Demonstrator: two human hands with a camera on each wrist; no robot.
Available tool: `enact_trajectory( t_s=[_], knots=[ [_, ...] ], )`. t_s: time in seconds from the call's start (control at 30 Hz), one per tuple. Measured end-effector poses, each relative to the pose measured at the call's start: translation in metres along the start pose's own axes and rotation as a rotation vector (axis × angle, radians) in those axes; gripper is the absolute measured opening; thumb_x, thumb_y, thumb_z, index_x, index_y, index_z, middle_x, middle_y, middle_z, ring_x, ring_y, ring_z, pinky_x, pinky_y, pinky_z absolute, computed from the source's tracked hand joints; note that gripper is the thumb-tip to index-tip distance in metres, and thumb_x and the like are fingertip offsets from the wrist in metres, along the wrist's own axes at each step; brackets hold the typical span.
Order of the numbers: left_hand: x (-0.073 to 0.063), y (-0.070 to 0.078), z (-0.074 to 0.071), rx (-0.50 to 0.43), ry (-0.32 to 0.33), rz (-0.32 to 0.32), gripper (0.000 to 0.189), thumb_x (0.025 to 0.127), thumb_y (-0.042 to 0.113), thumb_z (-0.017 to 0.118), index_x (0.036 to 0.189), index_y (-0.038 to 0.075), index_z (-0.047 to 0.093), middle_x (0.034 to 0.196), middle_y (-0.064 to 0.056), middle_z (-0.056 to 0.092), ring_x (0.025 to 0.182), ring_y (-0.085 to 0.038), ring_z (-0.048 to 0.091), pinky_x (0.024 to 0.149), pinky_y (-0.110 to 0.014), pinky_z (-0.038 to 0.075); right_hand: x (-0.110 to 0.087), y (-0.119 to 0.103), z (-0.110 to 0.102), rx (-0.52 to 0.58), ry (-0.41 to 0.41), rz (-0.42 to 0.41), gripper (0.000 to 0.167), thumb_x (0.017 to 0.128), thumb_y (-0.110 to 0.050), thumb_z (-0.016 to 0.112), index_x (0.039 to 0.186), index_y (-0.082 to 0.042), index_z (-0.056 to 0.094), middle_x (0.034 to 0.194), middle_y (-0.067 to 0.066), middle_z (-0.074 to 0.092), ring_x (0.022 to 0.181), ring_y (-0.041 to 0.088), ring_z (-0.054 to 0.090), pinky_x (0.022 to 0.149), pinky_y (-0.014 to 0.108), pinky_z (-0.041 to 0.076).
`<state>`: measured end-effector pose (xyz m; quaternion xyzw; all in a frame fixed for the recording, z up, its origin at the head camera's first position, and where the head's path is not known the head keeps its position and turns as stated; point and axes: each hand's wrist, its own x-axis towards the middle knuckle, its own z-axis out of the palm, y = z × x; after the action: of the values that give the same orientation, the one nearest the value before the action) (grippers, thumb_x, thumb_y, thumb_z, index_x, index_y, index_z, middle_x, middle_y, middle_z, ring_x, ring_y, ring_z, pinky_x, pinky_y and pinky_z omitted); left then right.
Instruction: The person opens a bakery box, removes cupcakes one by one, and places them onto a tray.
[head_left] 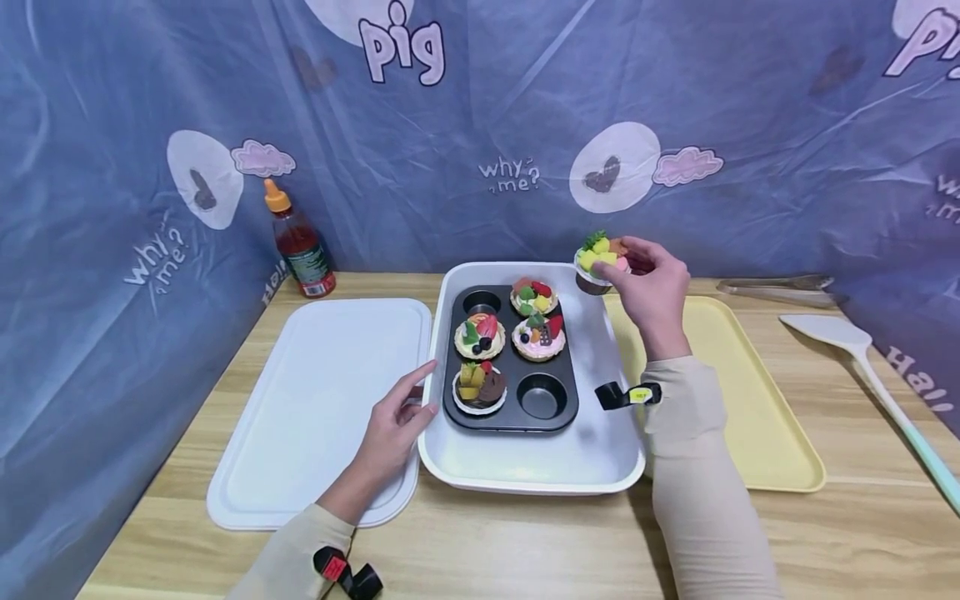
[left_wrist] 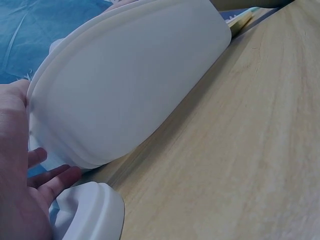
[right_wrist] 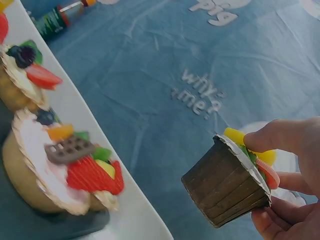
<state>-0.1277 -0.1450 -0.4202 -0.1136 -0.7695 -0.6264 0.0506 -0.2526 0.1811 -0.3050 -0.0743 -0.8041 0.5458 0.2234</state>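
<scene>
In the head view my right hand pinches a cupcake by its topping, above the far right rim of a white plastic tub. The right wrist view shows this cupcake's brown pleated cup tilted, with yellow, green and pink pieces on top. My left hand rests with relaxed fingers at the tub's left rim. Inside the tub lies a dark muffin tin. Several fruit-topped cakes sit in it, including a pink-creamed tart and a chocolate one. Its front right cup is bare.
On the left lies a white lid, and on the right a yellow tray. A sauce bottle stands at the back left. Metal tongs and a white spatula lie at the far right. A blue curtain hangs behind.
</scene>
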Motion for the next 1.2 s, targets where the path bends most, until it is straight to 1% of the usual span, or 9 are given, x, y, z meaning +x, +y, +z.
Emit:
enact_trajectory(
  t_s=[0.1,0.17,0.27,0.4,0.53,0.77,1.03,1.13,1.2],
  knots=[
    [0.000,0.000,0.000,0.007,0.000,0.000,0.057,0.095,0.000,0.060,0.150,0.011,0.048,0.121,-0.024,0.062,0.098,-0.019,0.064,0.087,-0.020,0.056,0.005,0.004,-0.008,0.012,0.020,0.026,0.055,0.081,-0.020,0.084,0.131,-0.007,0.067,0.123,0.014,0.069,0.099,0.010,0.062,0.082,0.014,0.048],
    [0.000,0.000,0.000,0.009,-0.002,0.000,0.057,0.096,0.001,0.060,0.150,0.012,0.048,0.120,-0.024,0.062,0.098,-0.018,0.064,0.087,-0.020,0.056,0.008,0.009,-0.014,0.014,0.032,0.049,0.055,0.080,-0.021,0.084,0.131,-0.008,0.067,0.120,0.010,0.070,0.097,0.007,0.061,0.081,0.014,0.048],
    [0.000,-0.001,0.000,0.008,-0.002,0.004,0.057,0.096,0.001,0.060,0.150,0.011,0.048,0.120,-0.025,0.062,0.098,-0.020,0.064,0.086,-0.020,0.056,0.014,0.017,-0.023,0.033,0.049,0.083,0.056,0.078,-0.019,0.085,0.130,-0.008,0.068,0.107,-0.001,0.070,0.092,0.002,0.060,0.079,0.013,0.048],
    [0.000,-0.001,0.000,0.008,-0.001,0.012,0.056,0.096,0.001,0.060,0.150,0.011,0.048,0.121,-0.024,0.062,0.100,-0.023,0.064,0.087,-0.020,0.056,0.021,0.029,-0.032,0.078,0.071,0.129,0.056,0.077,-0.014,0.085,0.130,-0.006,0.068,0.088,-0.017,0.064,0.087,-0.001,0.059,0.077,0.012,0.047],
    [0.000,-0.002,0.000,0.008,0.001,0.007,0.056,0.096,0.002,0.060,0.150,0.012,0.048,0.120,-0.024,0.062,0.099,-0.022,0.064,0.087,-0.021,0.056,0.026,0.042,-0.039,0.083,0.076,0.164,0.057,0.077,-0.013,0.084,0.131,-0.004,0.067,0.081,-0.022,0.060,0.084,-0.003,0.058,0.075,0.012,0.046],
    [0.000,-0.002,0.000,0.009,0.000,-0.012,0.057,0.096,0.001,0.060,0.150,0.013,0.048,0.120,-0.025,0.062,0.096,-0.016,0.064,0.086,-0.021,0.057,0.031,0.060,-0.046,0.038,0.011,0.242,0.061,0.080,-0.013,0.082,0.136,-0.004,0.062,0.084,-0.023,0.059,0.086,-0.005,0.057,0.074,0.012,0.046],
    [0.000,-0.001,0.001,-0.002,-0.005,-0.018,0.057,0.096,0.002,0.060,0.151,0.013,0.047,0.119,-0.025,0.062,0.097,-0.026,0.065,0.087,-0.022,0.057,0.032,0.077,-0.042,-0.002,-0.101,0.244,0.062,0.083,-0.011,0.080,0.141,-0.002,0.057,0.089,-0.021,0.058,0.088,-0.007,0.056,0.076,0.007,0.048],
    [0.000,0.000,0.001,-0.004,-0.003,-0.023,0.057,0.096,0.001,0.060,0.151,0.013,0.047,0.119,-0.025,0.062,0.097,-0.027,0.065,0.086,-0.022,0.057,0.032,0.081,-0.040,-0.032,-0.128,0.238,0.063,0.083,-0.011,0.079,0.141,-0.001,0.057,0.098,-0.014,0.060,0.090,-0.006,0.054,0.078,0.007,0.047],
    [0.000,0.000,0.001,-0.004,-0.001,-0.027,0.058,0.096,0.001,0.060,0.151,0.013,0.047,0.118,-0.025,0.062,0.097,-0.027,0.065,0.086,-0.021,0.056,0.031,0.083,-0.039,-0.050,-0.145,0.238,0.062,0.084,-0.011,0.078,0.141,-0.001,0.057,0.108,-0.005,0.064,0.091,-0.005,0.054,0.080,0.008,0.046]
  ],
)
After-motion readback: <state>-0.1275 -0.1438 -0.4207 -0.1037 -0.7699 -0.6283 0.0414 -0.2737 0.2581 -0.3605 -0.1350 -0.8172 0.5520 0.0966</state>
